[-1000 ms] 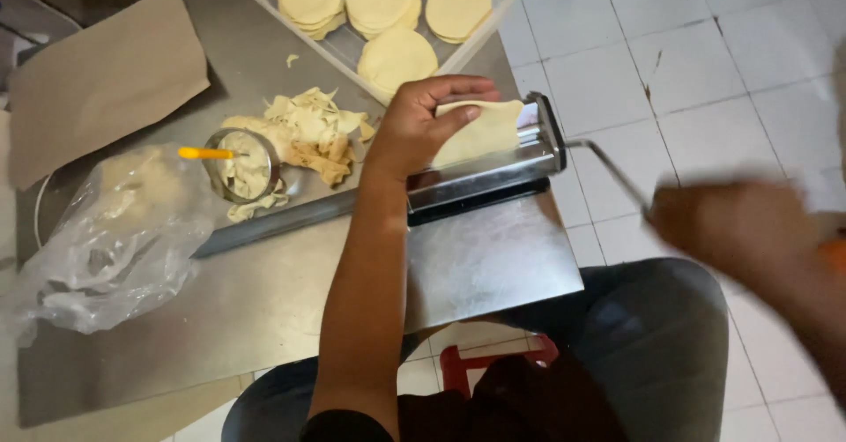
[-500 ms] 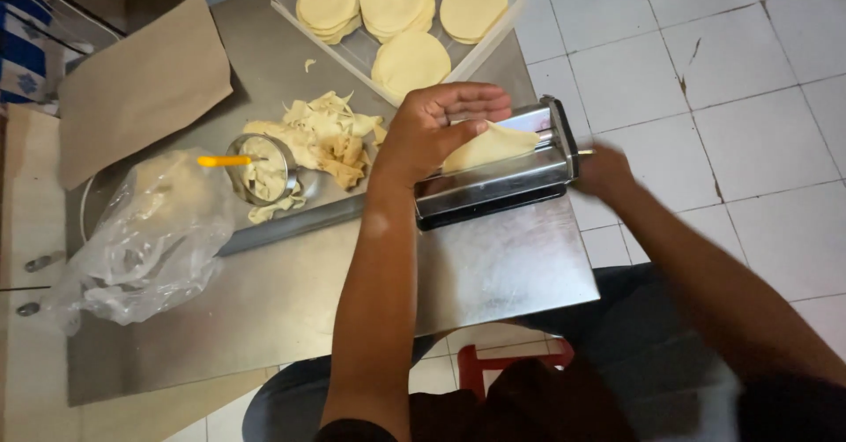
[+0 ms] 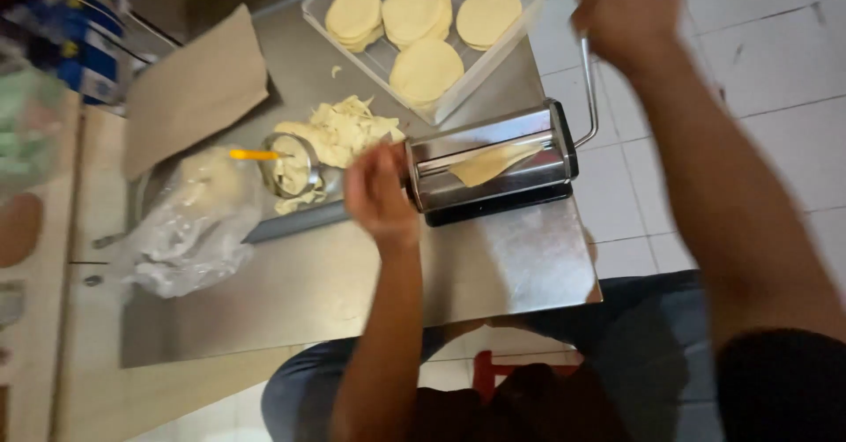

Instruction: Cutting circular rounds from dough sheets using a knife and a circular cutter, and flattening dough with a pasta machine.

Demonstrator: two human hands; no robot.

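right hand [image 3: 627, 12] closing around crank handle [image 3: 589, 89] at upper right of frame. left hand [image 3: 379, 193] curling loosely at left end of metal dough roller [image 3: 489, 164] in frame centre, gripping nothing visible. dough sheet [image 3: 490, 162] lying in roller slot. roller sitting on steel table [image 3: 352, 274]. clear tray [image 3: 421, 32] of dough discs sitting along top edge. dough scraps [image 3: 339, 133], round cutter [image 3: 291, 164], plastic bag [image 3: 189, 226] lying at left.

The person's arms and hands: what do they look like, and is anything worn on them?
Both hands, the left hand and the right hand, are bare: no gloves, and no rings or watch that I can make out. The forearms are bare too. A dark sleeve covers the right upper arm.
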